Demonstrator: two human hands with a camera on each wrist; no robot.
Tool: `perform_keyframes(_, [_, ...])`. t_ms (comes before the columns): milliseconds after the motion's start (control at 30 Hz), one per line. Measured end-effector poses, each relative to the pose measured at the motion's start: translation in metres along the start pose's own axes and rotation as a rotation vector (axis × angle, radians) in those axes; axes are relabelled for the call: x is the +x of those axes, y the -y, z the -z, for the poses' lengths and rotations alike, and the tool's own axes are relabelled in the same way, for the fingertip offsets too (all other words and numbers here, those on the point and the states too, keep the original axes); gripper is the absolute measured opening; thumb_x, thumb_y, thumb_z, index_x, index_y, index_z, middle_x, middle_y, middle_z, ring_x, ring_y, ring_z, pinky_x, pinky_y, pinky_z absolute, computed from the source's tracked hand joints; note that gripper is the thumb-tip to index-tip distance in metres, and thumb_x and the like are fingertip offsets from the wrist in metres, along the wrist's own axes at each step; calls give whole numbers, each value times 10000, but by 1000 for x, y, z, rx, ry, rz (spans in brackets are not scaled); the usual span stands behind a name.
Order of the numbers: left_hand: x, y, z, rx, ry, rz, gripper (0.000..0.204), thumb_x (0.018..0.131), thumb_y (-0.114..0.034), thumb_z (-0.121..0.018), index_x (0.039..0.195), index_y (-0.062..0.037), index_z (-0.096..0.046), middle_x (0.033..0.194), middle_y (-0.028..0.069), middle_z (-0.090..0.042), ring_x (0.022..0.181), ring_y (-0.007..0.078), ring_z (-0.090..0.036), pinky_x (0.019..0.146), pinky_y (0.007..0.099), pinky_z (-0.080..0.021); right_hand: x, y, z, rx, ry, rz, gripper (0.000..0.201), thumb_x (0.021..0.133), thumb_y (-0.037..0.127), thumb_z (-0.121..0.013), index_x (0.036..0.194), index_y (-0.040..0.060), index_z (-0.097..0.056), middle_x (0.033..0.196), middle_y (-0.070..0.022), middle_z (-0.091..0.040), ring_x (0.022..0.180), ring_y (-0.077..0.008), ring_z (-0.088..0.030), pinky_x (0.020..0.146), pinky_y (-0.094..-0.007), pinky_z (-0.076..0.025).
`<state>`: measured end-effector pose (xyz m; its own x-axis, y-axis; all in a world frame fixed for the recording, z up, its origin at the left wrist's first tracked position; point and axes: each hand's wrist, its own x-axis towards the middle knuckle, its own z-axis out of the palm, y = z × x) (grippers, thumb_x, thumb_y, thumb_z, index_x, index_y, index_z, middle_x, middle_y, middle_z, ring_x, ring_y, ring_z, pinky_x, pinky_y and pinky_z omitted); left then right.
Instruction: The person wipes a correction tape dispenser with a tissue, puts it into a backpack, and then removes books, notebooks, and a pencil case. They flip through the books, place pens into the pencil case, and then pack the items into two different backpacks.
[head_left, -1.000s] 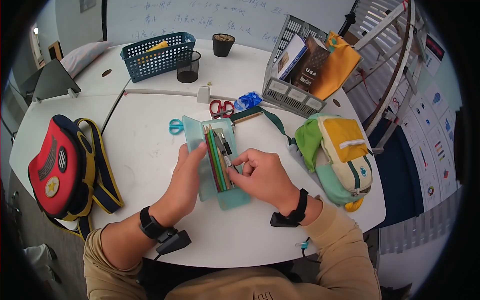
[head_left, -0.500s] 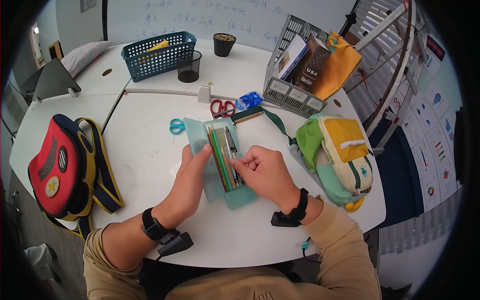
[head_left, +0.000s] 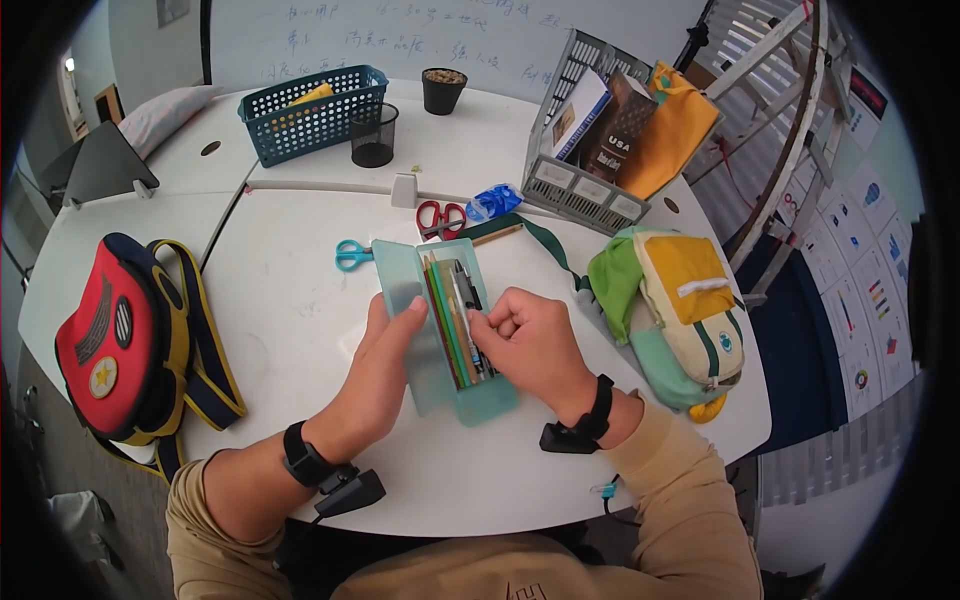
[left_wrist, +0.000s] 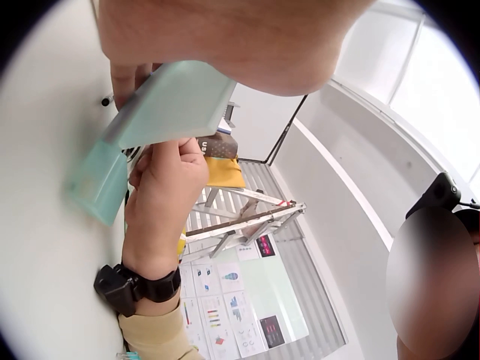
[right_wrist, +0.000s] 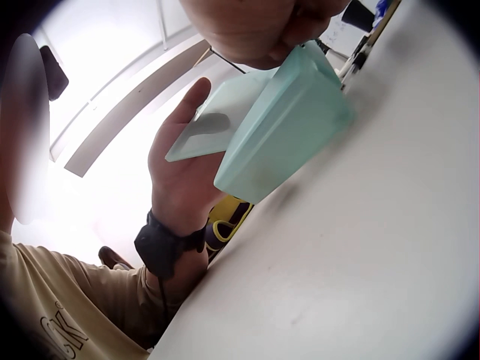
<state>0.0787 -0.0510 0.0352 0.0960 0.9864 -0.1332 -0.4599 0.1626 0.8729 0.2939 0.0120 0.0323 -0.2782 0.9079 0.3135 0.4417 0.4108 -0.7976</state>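
Note:
A translucent mint-green pencil case (head_left: 488,403) lies open at the front middle of the head view, its lid (head_left: 398,290) swung to the left. Colored pencils (head_left: 447,325) and several pens (head_left: 463,290) are side by side within it. My left hand (head_left: 375,360) grips the lid side, thumb along the lid's edge and fingers behind it. Over the right side of the case, my right hand (head_left: 535,345) has curled fingers, thumb and forefinger pinching at a black pen (head_left: 470,293). Its fingertips are partly hidden; the right wrist view has them right at the case's rim.
Blue scissors (head_left: 352,256), red scissors (head_left: 441,220) and a blue crumpled packet (head_left: 493,202) lie beyond the case. A red bag (head_left: 120,340) is at left, a green-and-yellow backpack (head_left: 668,315) at right. Behind stand a teal basket (head_left: 315,125), mesh cup (head_left: 373,140) and grey crate (head_left: 590,190).
The pencil case has shifted slightly right and turned a little, with both hands staying at it. The black pen's position among the pens has changed under my right fingers.

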Motion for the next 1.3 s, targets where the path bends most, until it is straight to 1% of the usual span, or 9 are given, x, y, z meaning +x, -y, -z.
perform_keyframes(33, [-1,0,-3,-9,-3,-5,545,1209,-455,-579,1602,-112,-424,1524,116,-591,1411,214,-599,1187,436,-521,0,1,0,-5,-3,-9,310,1014,175,-875,819,8,-703,632,-82,-720,526,-132,-640,547,-315,-504])
perform_keyframes(200, [-2,3,-2,1,35,-2,661,1204,-438,-569,1758,-163,-338,1649,94,-540,1502,268,-576,1247,517,-502,2,-2,3,48,0,-85,256,1007,156,-880,875,16,-712,679,-50,-728,584,-95,-626,564,-308,-502])
perform_keyframes(400, [-1,6,1,-59,35,-31,665,1194,-433,-579,1760,-169,-352,1663,94,-536,1495,274,-590,1238,508,-514,10,-25,-10,222,-181,21,290,1044,159,-856,1208,-22,-699,1008,-71,-808,850,-78,-704,755,-276,-572])
perform_keyframes(533, [-3,0,0,-91,43,-45,677,1188,-441,-588,1760,-168,-352,1663,95,-540,1498,276,-591,1233,503,-524,15,-18,-5,654,140,-228,308,1142,148,-762,1345,-71,-693,1096,-68,-828,939,-73,-755,857,-249,-605])
perform_keyframes(833, [0,7,4,-46,41,-37,667,1187,-431,-591,1753,-169,-356,1656,97,-553,1479,277,-604,1240,500,-513,13,-24,-2,623,211,-283,184,1148,117,-748,1268,-20,-720,1113,-58,-831,990,-62,-759,889,-260,-609])
perform_keyframes(933, [-1,2,1,-106,-28,-23,643,1180,-451,-598,1721,-142,-435,1612,101,-610,1452,287,-628,1247,490,-504,12,-26,-5,609,218,-228,235,1181,206,-715,1290,-2,-719,1126,-41,-818,956,-58,-744,845,-256,-600])
perform_keyframes(1067, [13,-2,14,-207,-150,-35,607,1149,-532,-627,1577,-102,-625,1491,115,-716,1364,283,-692,1199,478,-536,15,-16,4,635,129,-343,363,1243,376,-575,1319,50,-718,1147,-38,-789,882,-74,-698,772,-236,-555])
perform_keyframes(1167, [22,-12,33,-174,-231,-68,594,1137,-530,-636,1556,-109,-637,1460,105,-726,1340,280,-706,1163,485,-560,18,-25,6,659,103,-319,372,1235,362,-589,1312,16,-702,1133,-96,-779,853,-123,-715,684,-279,-595])
perform_keyframes(1300, [24,-37,36,-31,-404,-56,538,1130,-524,-645,1477,-115,-668,1316,70,-742,1237,256,-718,1133,469,-572,19,-37,0,465,62,-184,270,1213,262,-634,1315,33,-735,1172,-53,-778,940,-120,-704,764,-257,-568])
